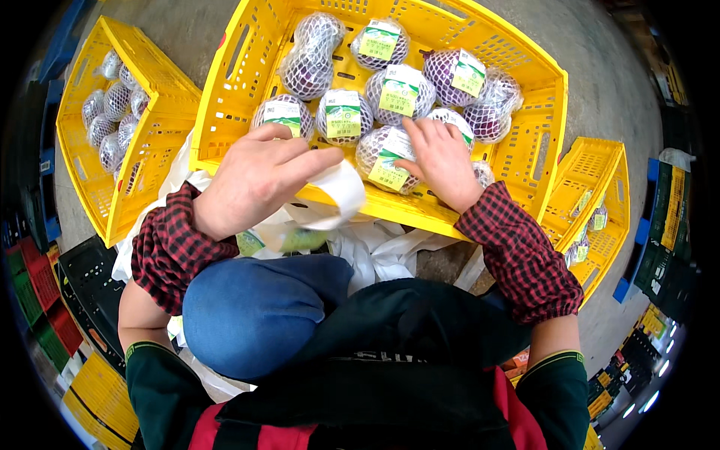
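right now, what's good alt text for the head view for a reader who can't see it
A person's right hand rests on a labelled, net-wrapped pack in a yellow crate of round purple produce, while the left hand holds a curled white strip. More yellow crates with netted packs stand to either side.

Right of centre, you have a gap by the yellow crate's right wall point(547, 97); netted vegetables point(400, 94) block its middle.

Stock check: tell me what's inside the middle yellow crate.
Inside the yellow crate: net-wrapped purple produce, several pieces bearing printed labels. The right hand covers parts of some, the left hand part of one at the near left. Undersides can't be seen.
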`<state>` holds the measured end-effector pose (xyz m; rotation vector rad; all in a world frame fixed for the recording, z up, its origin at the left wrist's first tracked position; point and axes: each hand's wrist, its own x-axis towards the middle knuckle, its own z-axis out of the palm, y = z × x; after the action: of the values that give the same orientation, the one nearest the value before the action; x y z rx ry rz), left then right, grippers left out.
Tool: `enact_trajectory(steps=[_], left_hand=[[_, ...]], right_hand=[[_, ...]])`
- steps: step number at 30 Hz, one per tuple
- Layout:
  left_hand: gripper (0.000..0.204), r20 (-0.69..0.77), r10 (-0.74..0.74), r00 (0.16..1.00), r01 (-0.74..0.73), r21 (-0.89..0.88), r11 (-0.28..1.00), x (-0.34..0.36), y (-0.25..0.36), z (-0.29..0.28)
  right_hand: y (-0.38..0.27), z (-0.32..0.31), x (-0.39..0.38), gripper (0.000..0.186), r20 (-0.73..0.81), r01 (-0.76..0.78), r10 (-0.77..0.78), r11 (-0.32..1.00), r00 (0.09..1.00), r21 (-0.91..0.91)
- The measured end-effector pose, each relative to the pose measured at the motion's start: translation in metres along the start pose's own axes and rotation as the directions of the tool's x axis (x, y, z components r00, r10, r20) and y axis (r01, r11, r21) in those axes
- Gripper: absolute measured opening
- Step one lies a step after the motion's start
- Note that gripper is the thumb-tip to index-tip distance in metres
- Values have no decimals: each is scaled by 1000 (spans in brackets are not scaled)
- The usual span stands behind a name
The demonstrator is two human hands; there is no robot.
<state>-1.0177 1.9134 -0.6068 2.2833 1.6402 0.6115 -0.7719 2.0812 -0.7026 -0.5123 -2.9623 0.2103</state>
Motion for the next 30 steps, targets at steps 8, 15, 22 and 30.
enact_trajectory(steps=[8, 15, 22, 30], left_hand=[[19, 197, -447, 873, 459, -642, 614, 31, 11, 5], [24, 205, -523, 827, 511, -662, 548, 32, 7, 11], [33, 374, -630, 681, 700, -585, 409, 11, -2, 4], [13, 20, -245, 969, 240, -291, 926, 12, -13, -6]], right_hand=[[-21, -13, 16, 54, 174, -71, 54, 993, 983, 91], [-70, -84, 34, 25, 424, -397, 42, -274, 905, 876], [11, -113, 10, 13, 197, -317, 435, 222, 878, 922], [117, -79, -102, 35, 545, -633, 396, 684, 739, 362]])
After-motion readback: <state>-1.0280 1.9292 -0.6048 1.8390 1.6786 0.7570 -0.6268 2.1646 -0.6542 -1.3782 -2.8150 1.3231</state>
